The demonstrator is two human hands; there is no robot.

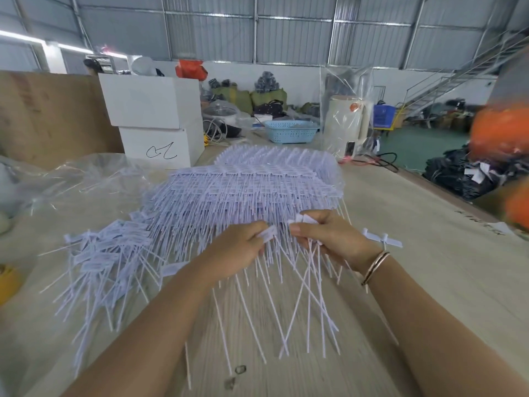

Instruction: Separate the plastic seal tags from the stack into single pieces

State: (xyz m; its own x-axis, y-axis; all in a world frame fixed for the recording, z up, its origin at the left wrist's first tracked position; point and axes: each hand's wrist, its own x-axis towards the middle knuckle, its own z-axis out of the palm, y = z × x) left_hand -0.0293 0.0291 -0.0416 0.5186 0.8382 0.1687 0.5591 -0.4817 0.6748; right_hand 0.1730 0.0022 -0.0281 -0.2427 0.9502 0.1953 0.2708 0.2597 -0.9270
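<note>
A big stack of joined white plastic seal tags (257, 181) lies across the middle of the wooden table (415, 253). Both hands work at its near edge. My left hand (237, 253) pinches the flat head of one tag (267, 233). Close beside it, my right hand (335, 239) holds a bunch of tags (306, 220) by their heads, their long tails (309, 296) hanging toward me over the table. A heap of single tags (106, 253) lies to the left. A short strip of tag heads (382, 239) rests just right of my right hand.
Clear plastic bags (71, 179) lie at the left. Two white boxes (154, 121) and a blue basket (290, 131) stand beyond the stack. A yellow tape roll (8, 279) sits at the left edge. A blurred orange object (501, 133) is at the right.
</note>
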